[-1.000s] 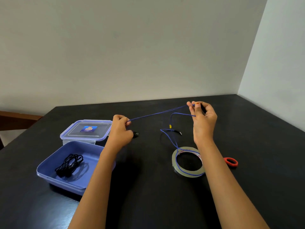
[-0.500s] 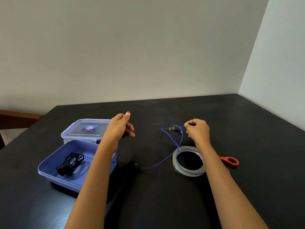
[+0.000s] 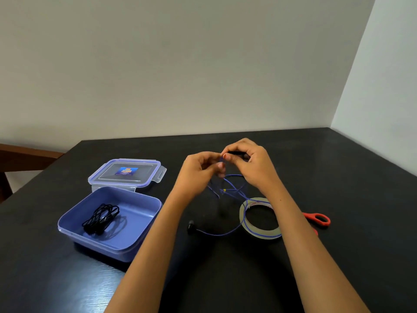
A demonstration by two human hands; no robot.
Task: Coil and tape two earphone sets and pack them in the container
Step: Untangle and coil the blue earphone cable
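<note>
My left hand and my right hand meet above the middle of the black table, both pinching the blue earphone cable. The right hand also grips a small black part of the earphones. The cable hangs down from the hands, runs over the tape roll and ends in a black earbud lying on the table. A coiled black earphone set lies inside the open blue container at the left.
The container's clear lid lies just behind the container. Red-handled scissors lie right of the tape roll, partly hidden by my right forearm. The table ends at walls behind and to the right.
The left hand let the cable go and an earbud dropped to the table. Both hands have since come together above the table, holding the blue cable between them.
</note>
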